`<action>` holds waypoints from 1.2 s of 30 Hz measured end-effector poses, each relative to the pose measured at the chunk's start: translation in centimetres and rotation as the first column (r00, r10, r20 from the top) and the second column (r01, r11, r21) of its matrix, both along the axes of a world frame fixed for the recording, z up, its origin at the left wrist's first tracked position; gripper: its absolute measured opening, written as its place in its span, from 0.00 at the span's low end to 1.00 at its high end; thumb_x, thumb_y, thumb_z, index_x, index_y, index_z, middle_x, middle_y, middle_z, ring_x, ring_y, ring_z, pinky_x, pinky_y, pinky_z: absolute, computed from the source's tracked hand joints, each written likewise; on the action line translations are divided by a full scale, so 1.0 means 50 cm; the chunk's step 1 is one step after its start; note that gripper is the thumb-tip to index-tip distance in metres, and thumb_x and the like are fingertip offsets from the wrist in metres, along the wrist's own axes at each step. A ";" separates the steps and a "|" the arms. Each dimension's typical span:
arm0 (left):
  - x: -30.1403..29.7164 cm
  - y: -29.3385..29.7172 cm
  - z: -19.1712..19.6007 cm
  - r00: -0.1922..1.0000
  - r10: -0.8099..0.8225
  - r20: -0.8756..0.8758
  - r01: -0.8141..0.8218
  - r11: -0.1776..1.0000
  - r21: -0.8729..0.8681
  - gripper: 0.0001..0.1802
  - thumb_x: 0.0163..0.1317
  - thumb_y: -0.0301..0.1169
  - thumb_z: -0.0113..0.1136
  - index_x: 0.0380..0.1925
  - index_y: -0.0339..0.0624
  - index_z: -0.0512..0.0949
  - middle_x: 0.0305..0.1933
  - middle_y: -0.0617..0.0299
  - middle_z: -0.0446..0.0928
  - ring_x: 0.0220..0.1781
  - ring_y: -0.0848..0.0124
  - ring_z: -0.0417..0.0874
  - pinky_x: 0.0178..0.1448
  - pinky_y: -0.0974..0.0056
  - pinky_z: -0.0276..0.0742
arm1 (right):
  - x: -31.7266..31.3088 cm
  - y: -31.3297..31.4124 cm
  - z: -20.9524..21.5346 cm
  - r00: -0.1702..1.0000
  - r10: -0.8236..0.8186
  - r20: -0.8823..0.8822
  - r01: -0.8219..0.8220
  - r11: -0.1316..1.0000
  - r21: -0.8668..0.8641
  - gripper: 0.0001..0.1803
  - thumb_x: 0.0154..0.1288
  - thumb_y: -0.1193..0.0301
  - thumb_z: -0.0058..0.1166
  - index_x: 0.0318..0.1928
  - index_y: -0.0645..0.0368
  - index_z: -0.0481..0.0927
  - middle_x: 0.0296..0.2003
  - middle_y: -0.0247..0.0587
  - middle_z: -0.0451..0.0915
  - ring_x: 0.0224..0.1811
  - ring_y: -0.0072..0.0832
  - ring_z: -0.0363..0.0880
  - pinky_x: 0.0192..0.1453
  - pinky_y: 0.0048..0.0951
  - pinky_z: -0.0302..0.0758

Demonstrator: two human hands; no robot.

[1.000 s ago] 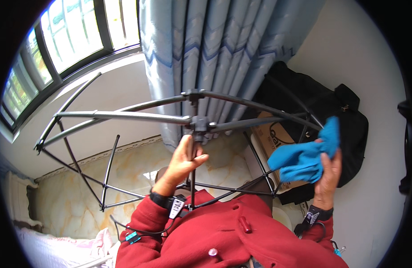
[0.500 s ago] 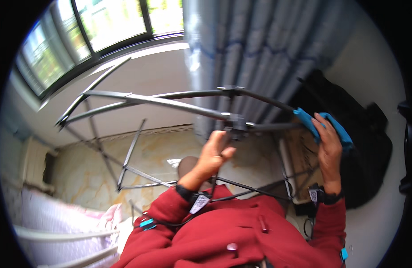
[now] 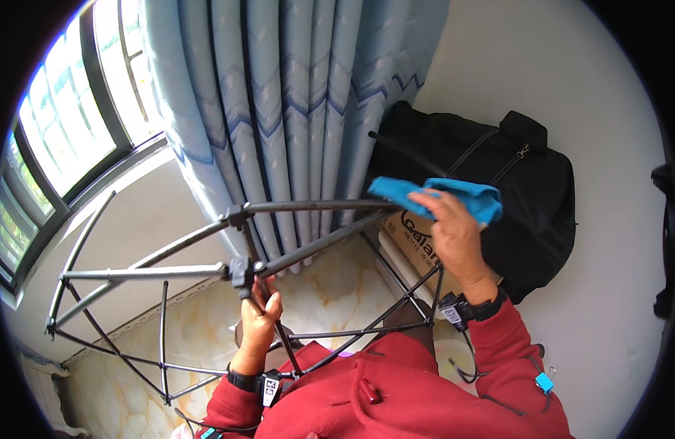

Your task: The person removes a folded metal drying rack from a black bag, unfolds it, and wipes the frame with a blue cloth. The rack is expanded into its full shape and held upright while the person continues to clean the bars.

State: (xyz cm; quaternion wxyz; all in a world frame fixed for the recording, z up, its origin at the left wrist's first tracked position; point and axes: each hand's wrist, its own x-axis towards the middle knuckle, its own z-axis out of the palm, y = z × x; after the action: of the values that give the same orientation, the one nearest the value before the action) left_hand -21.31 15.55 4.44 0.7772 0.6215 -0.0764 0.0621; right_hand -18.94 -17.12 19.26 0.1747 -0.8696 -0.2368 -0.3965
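A folding frame of dark grey metal tubes [image 3: 324, 243] stands tilted in front of me. Just below one of its black plastic joints [image 3: 240, 274], my left hand [image 3: 257, 325] is closed round an upright tube. My right hand [image 3: 458, 241] presses a blue cloth [image 3: 478, 199] at the frame's right end, fingers bent over it. The cloth covers that end of the tubes, so the corner beneath is hidden. Lower tubes cross in front of my body and reach out to the left.
A large black bag [image 3: 531, 190] leans against the wall at right, above a cardboard box [image 3: 418, 252]. Blue patterned curtains [image 3: 264, 95] hang behind the frame, beside a barred window [image 3: 70, 95]. Marble-patterned tiles [image 3: 337, 285] cover the floor.
The view has swung right, so the window, curtains and frame sit further left. My left hand still grips the tube, and my right hand stays on the blue cloth at the frame's end.
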 end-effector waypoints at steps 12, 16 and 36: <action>-0.003 0.022 -0.020 0.995 -0.028 0.095 0.012 0.986 0.166 0.23 0.60 0.23 0.55 0.56 0.38 0.65 0.29 0.64 0.68 0.25 0.78 0.68 0.28 0.73 0.67 | 0.009 -0.148 0.178 0.721 -0.150 -0.677 -0.031 0.968 -0.248 0.29 0.52 0.84 0.58 0.57 0.55 0.78 0.48 0.42 0.82 0.49 0.39 0.81 0.54 0.31 0.74; -0.011 0.020 0.011 0.995 -0.096 0.006 0.095 0.992 0.080 0.27 0.58 0.20 0.63 0.57 0.38 0.68 0.42 0.62 0.73 0.40 0.77 0.75 0.43 0.70 0.73 | 0.008 -0.126 0.192 0.665 -0.058 -0.745 -0.009 0.996 -0.085 0.28 0.56 0.81 0.55 0.59 0.53 0.78 0.43 0.40 0.84 0.42 0.33 0.82 0.50 0.29 0.76; 0.002 0.015 0.344 0.542 -0.144 0.828 -0.771 0.307 0.558 0.13 0.51 0.31 0.71 0.21 0.43 0.73 0.21 0.61 0.69 0.24 0.61 0.73 0.32 0.60 0.66 | 0.028 0.057 0.016 0.964 0.265 -0.013 -0.238 0.885 0.400 0.20 0.52 0.87 0.57 0.45 0.55 0.82 0.47 0.40 0.83 0.52 0.36 0.80 0.60 0.33 0.74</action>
State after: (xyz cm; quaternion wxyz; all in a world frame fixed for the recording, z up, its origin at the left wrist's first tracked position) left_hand -21.21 16.30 21.66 0.1526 0.8420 -0.2726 0.4398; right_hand -17.53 -14.27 20.05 0.4043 -0.7911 -0.2566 -0.3805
